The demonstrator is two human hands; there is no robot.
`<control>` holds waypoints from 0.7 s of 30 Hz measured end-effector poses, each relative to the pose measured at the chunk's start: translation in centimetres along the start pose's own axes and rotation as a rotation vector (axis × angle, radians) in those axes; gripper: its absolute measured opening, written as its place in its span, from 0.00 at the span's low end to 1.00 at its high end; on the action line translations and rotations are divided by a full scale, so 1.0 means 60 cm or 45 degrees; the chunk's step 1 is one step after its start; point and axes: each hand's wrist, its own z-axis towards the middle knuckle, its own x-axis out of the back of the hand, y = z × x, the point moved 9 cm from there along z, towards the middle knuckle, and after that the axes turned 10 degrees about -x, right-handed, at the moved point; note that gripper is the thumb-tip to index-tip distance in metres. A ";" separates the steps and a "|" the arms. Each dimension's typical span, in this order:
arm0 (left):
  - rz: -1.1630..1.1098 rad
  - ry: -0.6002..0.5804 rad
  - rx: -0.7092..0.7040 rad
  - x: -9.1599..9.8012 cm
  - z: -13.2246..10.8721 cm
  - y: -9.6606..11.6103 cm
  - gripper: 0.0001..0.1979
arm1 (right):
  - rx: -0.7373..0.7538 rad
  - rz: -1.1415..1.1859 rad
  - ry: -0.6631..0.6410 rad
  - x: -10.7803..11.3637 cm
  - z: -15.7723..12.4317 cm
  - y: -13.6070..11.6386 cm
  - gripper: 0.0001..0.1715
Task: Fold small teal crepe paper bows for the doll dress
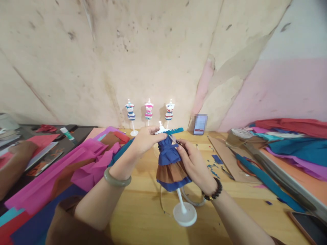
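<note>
A small white mannequin stand in the middle of the wooden table wears a blue and brown paper dress. My left hand is closed on the mannequin's shoulder, where a teal fringed paper strip sticks out. My right hand is pinched at the dress's chest, holding small scissors against the paper. A green bangle is on my left wrist and dark beads are on my right.
Three dressed mini mannequins stand at the wall, next to a phone. Pink, magenta and blue paper sheets lie at left, more paper at right. A tape roll, a second phone and another person's arm are nearby.
</note>
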 end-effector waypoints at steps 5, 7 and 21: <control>-0.007 -0.021 -0.019 -0.008 0.001 0.005 0.13 | 0.020 -0.035 0.001 -0.001 0.001 -0.006 0.16; -0.004 -0.022 -0.021 -0.009 0.001 0.005 0.13 | 0.007 -0.030 -0.003 0.000 0.002 -0.006 0.16; 0.038 0.038 -0.052 -0.009 0.002 0.009 0.12 | 0.032 -0.093 -0.003 0.002 0.007 -0.011 0.17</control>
